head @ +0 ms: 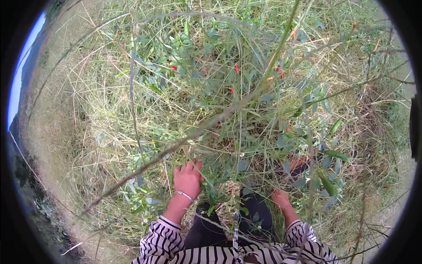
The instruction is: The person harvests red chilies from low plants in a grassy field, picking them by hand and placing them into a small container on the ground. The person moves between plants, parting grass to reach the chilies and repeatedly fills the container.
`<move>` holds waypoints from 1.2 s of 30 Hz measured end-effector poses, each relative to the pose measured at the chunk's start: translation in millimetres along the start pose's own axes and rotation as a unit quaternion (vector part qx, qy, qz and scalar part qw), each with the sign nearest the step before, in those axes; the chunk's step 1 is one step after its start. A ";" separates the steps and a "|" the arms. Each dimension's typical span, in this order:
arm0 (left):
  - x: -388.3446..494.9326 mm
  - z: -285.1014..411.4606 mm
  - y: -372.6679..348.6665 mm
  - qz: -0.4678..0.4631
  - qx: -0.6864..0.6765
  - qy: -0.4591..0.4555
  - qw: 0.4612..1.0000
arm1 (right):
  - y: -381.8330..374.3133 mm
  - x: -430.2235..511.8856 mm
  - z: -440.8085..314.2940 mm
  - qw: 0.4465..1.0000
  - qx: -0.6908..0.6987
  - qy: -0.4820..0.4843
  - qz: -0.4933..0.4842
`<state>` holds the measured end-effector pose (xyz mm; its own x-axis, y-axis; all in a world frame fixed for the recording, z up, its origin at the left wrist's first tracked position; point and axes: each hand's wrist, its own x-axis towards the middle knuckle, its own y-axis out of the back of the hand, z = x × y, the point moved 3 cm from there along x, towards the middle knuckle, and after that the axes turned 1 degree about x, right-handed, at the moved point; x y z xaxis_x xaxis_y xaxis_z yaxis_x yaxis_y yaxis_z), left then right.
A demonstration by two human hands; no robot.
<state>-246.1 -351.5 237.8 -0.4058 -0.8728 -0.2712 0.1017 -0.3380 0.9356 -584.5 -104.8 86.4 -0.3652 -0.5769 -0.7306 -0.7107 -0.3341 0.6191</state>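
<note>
My left hand [188,178], with a thin bracelet [185,196] at the wrist, reaches into the leaves of a chili pepper plant [212,191]. Its fingertips are partly lost among stems and grass, so any grip is unclear. Lower and to the right, my right hand [280,199] is beside my dark-trousered leg [257,214], its fingers largely covered by grass. Beyond the hands, red chili peppers [236,68] hang scattered through the foliage. Large green chili peppers [326,184] hang on a leafy plant to the right of my right hand.
A long, blurred woody stem [197,130] crosses the view diagonally close to the camera. Tall tangled grass [108,122] surrounds the plants. A dark and reddish object [296,165] lies half hidden beyond my right hand. Thin bare twigs [362,198] stand at the right.
</note>
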 end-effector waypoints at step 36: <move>-226.1 -46.3 -148.1 -0.041 -0.377 0.120 0.917 | -139.5 37.9 -395.5 0.890 0.018 0.443 -0.108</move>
<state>-127.4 -120.4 150.1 -0.2379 -0.8556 -0.4598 0.7165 -0.4742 0.5117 -261.3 -374.8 86.3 0.3872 -0.8691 -0.3077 -0.7320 -0.4927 0.4706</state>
